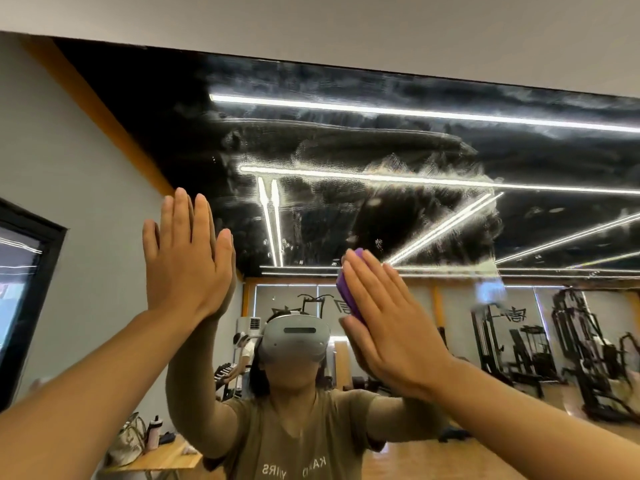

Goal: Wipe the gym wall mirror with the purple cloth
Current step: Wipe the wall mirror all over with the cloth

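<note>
The wall mirror (381, 150) fills most of the view, with cloudy smears and streaks across its upper part. My right hand (388, 323) lies flat with straight fingers and presses the purple cloth (346, 282) against the glass; only the cloth's left edge shows past my fingers. My left hand (187, 258) is held up flat with straight fingers against the mirror to the left, holding nothing. My own reflection, with a headset on, shows between my arms.
The mirror's top edge meets a white wall band (346, 22). The glass reflects ceiling light strips (415, 114), gym machines (571, 351) at the right, and a wooden table with a bottle (154, 433) at the lower left.
</note>
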`<state>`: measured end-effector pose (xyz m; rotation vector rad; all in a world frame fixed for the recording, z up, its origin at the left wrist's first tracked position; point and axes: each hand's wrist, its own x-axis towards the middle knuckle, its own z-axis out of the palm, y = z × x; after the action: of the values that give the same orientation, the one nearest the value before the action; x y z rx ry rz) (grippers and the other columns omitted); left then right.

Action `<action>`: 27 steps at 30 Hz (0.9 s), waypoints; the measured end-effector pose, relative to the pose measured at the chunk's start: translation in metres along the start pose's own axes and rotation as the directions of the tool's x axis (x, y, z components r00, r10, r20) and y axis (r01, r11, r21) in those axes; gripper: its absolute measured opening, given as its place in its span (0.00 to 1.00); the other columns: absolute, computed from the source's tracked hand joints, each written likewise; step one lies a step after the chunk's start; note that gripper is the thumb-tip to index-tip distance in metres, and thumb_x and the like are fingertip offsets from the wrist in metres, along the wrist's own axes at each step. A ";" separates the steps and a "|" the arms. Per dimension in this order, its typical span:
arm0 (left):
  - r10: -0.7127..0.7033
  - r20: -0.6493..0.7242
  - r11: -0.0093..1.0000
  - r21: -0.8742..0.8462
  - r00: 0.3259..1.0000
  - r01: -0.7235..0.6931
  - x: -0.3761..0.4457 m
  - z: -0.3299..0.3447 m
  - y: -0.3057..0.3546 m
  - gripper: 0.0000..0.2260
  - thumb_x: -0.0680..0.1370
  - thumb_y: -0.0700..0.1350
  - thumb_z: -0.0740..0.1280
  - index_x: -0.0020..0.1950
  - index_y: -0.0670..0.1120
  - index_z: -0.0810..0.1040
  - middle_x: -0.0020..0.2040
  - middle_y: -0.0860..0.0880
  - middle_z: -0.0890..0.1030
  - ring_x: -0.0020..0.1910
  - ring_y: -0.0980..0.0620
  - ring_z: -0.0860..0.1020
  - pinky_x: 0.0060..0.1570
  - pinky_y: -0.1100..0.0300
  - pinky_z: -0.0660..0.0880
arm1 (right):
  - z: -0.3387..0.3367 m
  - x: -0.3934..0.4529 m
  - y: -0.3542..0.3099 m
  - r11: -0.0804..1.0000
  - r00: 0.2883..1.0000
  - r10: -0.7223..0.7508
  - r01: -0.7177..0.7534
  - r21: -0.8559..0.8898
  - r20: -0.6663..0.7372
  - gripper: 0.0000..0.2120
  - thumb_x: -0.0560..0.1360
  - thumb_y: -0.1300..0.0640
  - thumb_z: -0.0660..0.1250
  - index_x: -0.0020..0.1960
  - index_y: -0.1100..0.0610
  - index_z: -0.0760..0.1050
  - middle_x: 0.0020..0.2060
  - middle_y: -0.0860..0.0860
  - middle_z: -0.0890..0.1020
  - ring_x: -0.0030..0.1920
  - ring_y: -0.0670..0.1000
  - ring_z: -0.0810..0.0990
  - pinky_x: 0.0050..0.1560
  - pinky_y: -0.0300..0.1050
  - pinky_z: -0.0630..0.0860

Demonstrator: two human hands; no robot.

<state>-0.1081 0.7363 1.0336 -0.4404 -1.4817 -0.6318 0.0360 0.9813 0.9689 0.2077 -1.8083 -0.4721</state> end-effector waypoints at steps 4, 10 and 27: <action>0.008 0.016 1.000 -0.014 1.000 -0.008 -0.001 -0.002 0.000 0.32 0.82 0.57 0.45 0.82 0.41 0.56 0.82 0.39 0.55 0.81 0.40 0.52 0.78 0.42 0.46 | -0.002 0.007 0.011 0.997 0.997 -0.067 0.068 -0.029 0.028 0.29 0.85 0.46 0.48 0.82 0.58 0.51 0.81 0.53 0.53 0.82 0.50 0.46 0.80 0.46 0.43; 0.019 0.008 1.000 -0.019 1.000 -0.018 -0.003 -0.002 0.000 0.32 0.82 0.58 0.44 0.82 0.41 0.56 0.82 0.40 0.54 0.81 0.41 0.50 0.78 0.44 0.44 | -0.027 0.101 0.059 0.982 0.982 0.182 -0.184 -0.034 -0.052 0.31 0.82 0.46 0.44 0.82 0.58 0.46 0.82 0.54 0.49 0.81 0.49 0.42 0.75 0.38 0.31; 0.045 0.072 0.997 -0.066 0.996 -0.040 -0.002 -0.007 -0.004 0.34 0.81 0.59 0.43 0.82 0.42 0.54 0.82 0.40 0.52 0.82 0.41 0.48 0.78 0.44 0.43 | 0.003 -0.018 0.001 0.991 0.991 0.128 -0.127 0.032 -0.034 0.29 0.83 0.50 0.49 0.82 0.59 0.51 0.82 0.54 0.52 0.82 0.50 0.47 0.80 0.45 0.43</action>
<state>-0.1050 0.7287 1.0307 -0.5486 -1.5213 -0.6363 0.0390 0.9895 0.9526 0.1199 -1.7817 -0.3487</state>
